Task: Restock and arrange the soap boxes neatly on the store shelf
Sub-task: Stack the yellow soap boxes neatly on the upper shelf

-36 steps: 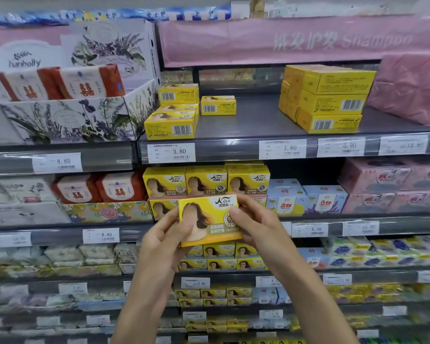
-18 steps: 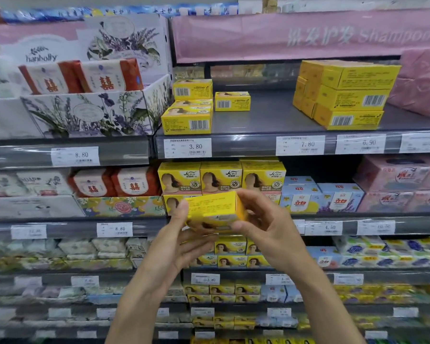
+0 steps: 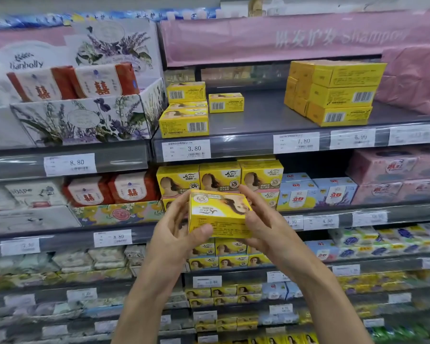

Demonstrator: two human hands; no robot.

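— Shop shelving fills the view, tier on tier. Where's the box?
— Yellow soap box (image 3: 219, 214) sits in mid-air between both hands. It is just in front of the standing row of matching boxes (image 3: 220, 178) on the middle shelf (image 3: 345, 219), below the 3.80 price tag (image 3: 186, 150). Left hand (image 3: 176, 227) curls round its left end, thumb pressed on the near text panel. Right hand (image 3: 266, 224) wraps the right end, fingers curled behind.
— What could go wrong?
— It looks like a fingertip hold mid-turn, so it could slip and drop. Pushed in carelessly, it might topple the standing row. Its portrait reads upside down, so it may end up facing unlike its neighbours.
— Changed from a second ago?
— Then the portrait faced the camera, upright. Half a second ago the box was edge-on. Now the portrait faces up.
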